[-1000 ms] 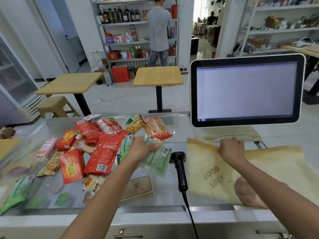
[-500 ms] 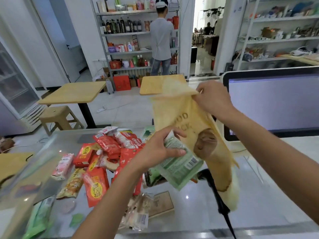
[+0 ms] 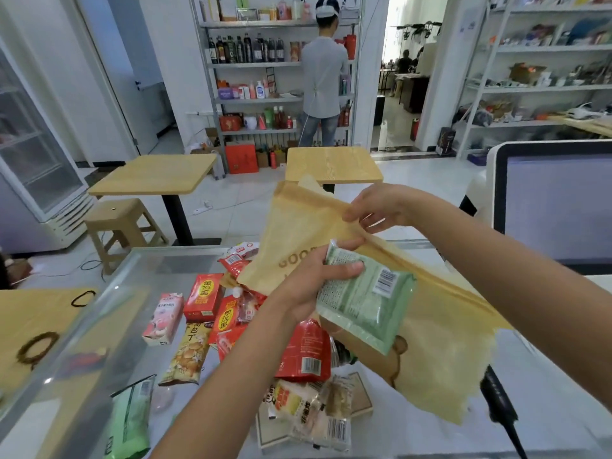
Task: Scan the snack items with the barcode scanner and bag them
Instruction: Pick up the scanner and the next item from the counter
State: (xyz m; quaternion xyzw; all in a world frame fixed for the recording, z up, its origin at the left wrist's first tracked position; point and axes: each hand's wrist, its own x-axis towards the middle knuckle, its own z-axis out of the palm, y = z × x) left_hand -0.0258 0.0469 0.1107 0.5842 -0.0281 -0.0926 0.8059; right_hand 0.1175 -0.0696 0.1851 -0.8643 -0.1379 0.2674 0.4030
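Loose snack packets [image 3: 212, 313] heaped on glass counter [image 3: 149, 276] at left, left hand [image 3: 308, 283] gripping green packet [image 3: 364, 306], thumb across its front, forefinger over its top edge, packet in front of yellow bag [image 3: 440, 329], right hand [image 3: 381, 207] pinching bag's top edge, barcode scanner [image 3: 498, 399] lying near right.

yellow bag [image 3: 304, 220] read "GOO", rest covered | tan snack packet [image 3: 188, 354] read "包丁" | green packet [image 3: 361, 303] small print was illegible
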